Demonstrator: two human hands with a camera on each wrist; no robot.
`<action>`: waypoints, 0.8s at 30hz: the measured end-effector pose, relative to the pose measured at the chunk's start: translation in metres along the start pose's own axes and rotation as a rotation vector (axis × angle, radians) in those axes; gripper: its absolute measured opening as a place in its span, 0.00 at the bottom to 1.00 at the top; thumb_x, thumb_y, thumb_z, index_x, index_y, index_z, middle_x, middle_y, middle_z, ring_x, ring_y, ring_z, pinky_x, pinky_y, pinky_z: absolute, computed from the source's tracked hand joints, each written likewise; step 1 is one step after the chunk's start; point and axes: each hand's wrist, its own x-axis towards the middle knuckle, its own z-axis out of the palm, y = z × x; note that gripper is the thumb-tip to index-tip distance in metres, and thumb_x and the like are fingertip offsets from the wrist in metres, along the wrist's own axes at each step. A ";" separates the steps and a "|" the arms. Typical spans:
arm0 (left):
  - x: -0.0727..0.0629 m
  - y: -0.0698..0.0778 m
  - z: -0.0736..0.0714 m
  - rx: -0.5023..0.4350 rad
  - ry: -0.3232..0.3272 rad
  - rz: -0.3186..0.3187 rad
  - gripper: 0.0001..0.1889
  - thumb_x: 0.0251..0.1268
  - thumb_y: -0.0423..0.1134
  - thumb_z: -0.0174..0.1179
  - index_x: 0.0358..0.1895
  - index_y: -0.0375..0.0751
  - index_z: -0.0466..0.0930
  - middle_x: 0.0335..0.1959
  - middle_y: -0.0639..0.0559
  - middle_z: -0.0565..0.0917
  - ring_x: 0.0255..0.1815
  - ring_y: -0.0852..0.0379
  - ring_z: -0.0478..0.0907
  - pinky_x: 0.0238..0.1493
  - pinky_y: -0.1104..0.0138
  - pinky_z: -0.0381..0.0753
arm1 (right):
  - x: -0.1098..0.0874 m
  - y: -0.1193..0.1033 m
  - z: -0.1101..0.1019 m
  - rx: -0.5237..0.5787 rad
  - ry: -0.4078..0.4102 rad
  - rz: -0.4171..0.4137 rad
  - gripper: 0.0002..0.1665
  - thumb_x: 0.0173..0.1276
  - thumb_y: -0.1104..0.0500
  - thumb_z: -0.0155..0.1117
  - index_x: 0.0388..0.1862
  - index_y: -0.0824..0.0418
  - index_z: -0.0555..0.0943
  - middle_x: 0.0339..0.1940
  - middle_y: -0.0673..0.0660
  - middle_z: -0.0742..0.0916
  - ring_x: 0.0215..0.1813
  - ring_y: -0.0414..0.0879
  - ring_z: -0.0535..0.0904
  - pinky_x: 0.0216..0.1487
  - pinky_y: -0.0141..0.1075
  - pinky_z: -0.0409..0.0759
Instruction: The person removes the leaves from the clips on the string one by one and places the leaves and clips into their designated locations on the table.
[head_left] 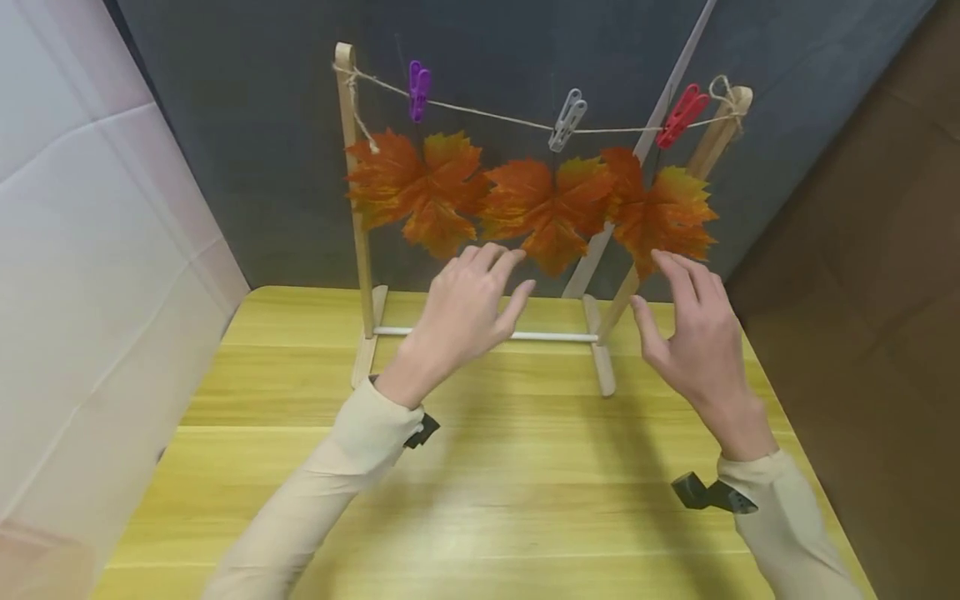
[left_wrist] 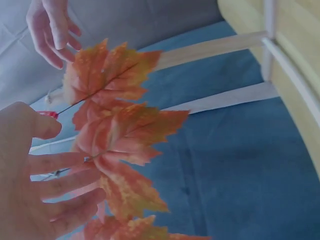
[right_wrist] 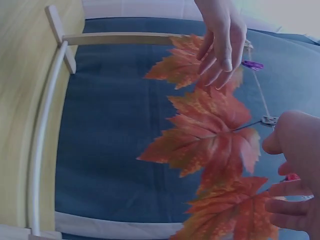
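Three orange maple leaves hang in a row from a twine line (head_left: 487,114): the left leaf (head_left: 420,187), the middle leaf (head_left: 551,208) and the right leaf (head_left: 660,212). A purple clothespin (head_left: 419,90), a grey clothespin (head_left: 567,121) and a red clothespin (head_left: 682,117) sit on the line above them. My left hand (head_left: 468,308) hovers below the left and middle leaves, fingers relaxed and holding nothing. Just below the right leaf, my right hand (head_left: 697,333) has its fingers spread and loosely bent, also holding nothing. Whether any fingertip touches a leaf, I cannot tell.
A wooden stand holds the line, with a left post (head_left: 356,192), a right post (head_left: 720,137) and a white crossbar (head_left: 555,337). It stands at the back of a wood-grain table (head_left: 480,500). A dark backdrop (head_left: 255,167) rises behind, with a brown panel (head_left: 862,275) at right.
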 end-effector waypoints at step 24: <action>0.075 0.027 0.004 -0.311 0.118 0.032 0.21 0.77 0.42 0.54 0.64 0.32 0.75 0.56 0.42 0.80 0.50 0.48 0.75 0.54 0.63 0.77 | 0.066 -0.005 -0.028 0.025 0.092 0.064 0.27 0.68 0.61 0.64 0.64 0.70 0.77 0.56 0.69 0.84 0.53 0.60 0.81 0.54 0.52 0.80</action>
